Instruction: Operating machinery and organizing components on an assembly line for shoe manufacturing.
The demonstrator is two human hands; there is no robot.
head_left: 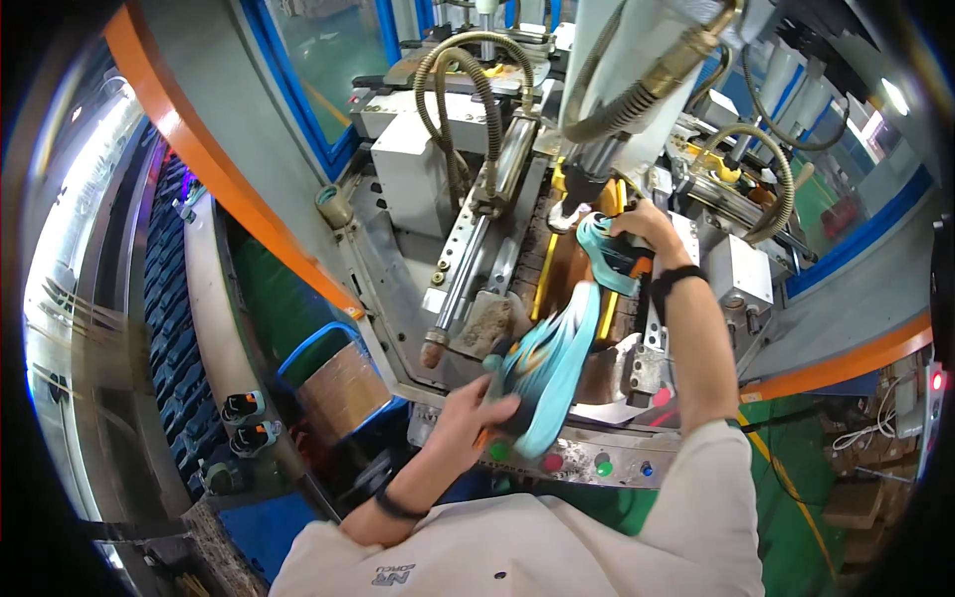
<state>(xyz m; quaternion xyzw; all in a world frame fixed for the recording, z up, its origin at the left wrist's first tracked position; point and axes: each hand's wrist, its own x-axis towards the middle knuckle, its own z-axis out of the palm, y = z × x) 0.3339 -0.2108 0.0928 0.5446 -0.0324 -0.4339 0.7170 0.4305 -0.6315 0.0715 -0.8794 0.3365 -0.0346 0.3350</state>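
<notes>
Head: L hand (466, 423) grips shoe (557, 358) partly hiding btn panel (579, 458), R hand (652, 227) 2nd shoe (599, 254) nr hose (637, 107)

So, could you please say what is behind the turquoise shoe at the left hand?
Around the shoe, machine metal and a yellow strip show; what it covers cannot be seen.

Place: a factory floor, apparently for shoes.
Machine: metal press with ribbed hoses (492, 124), ahead of my left fingers (502, 408).
Conveyor: long line (164, 338) with shoes (253, 438) along its edge, well to their left.
Buttons: red, green, blue on a panel (627, 474), just nearer me.
Floor: green (791, 453), yellow-striped, to their right.
</notes>
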